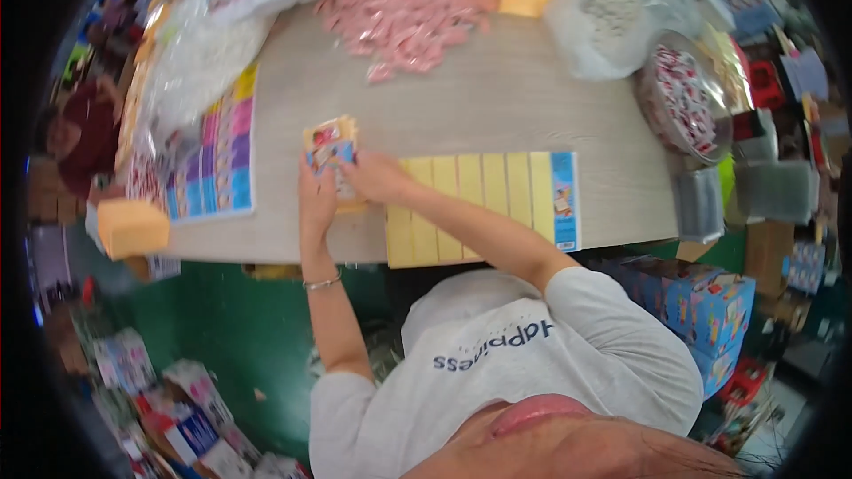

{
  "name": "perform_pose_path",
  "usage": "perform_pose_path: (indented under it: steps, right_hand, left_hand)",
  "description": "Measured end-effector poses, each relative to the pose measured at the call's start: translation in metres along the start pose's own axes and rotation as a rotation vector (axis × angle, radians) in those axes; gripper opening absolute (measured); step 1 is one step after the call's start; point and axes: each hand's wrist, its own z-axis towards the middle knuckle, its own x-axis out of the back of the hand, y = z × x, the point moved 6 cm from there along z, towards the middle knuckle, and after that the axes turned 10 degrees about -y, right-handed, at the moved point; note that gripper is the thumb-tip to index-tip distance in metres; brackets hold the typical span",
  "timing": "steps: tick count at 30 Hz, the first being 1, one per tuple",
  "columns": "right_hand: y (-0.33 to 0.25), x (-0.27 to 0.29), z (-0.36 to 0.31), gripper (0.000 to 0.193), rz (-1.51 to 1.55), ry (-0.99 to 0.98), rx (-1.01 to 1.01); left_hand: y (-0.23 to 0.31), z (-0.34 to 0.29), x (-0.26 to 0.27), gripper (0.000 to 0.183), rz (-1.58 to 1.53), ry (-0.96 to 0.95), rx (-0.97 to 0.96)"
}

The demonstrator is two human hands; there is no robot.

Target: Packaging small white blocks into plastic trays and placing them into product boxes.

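A small stack of yellow-edged printed cards (330, 133) lies near the table's front, left of centre. My left hand (317, 191) grips its near left side, a bracelet round that wrist. From the right, my right hand (377, 176) reaches across, fingers closed on the stack's right side. A bit of blue shows between the fingertips, too blurred to tell whether it is a separate piece. Beside my right forearm, overlapping yellow cards (422, 235) lie in a row, ending at the right in a blue printed one (564, 200).
Pink packets (422, 9) are heaped at the back. Overlapping colourful printed sheets (232, 155) and a clear plastic bag (209, 58) lie left, near an orange box (133, 227). At right are a bowl of small red-and-white packets (679, 102) and a bag of pale pieces (612, 18).
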Motion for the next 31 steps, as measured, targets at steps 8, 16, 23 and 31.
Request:
perform_pose_path:
  steps: [8, 16, 23, 31]
  right_hand:
    - [-0.055, 0.127, -0.010, 0.034, -0.508, 0.217, 0.199]
    - [-0.086, 0.489, -0.045, 0.059, -1.019, 0.416, -0.097]
    - [-0.080, 0.503, -0.029, 0.019, -1.057, 0.546, 0.385]
    - [-0.086, 0.515, -0.109, 0.014, -0.331, 1.105, 0.767]
  left_hand:
    - [0.029, 0.060, 0.026, 0.084, 0.616, -0.035, 0.109]
    - [0.058, 0.054, -0.003, 0.112, 0.919, 0.119, 0.328]
    - [0.219, 0.124, -0.048, 0.062, 0.704, 0.255, -0.375]
    - [0.383, 0.278, -0.177, 0.029, 0.467, 0.009, -0.629]
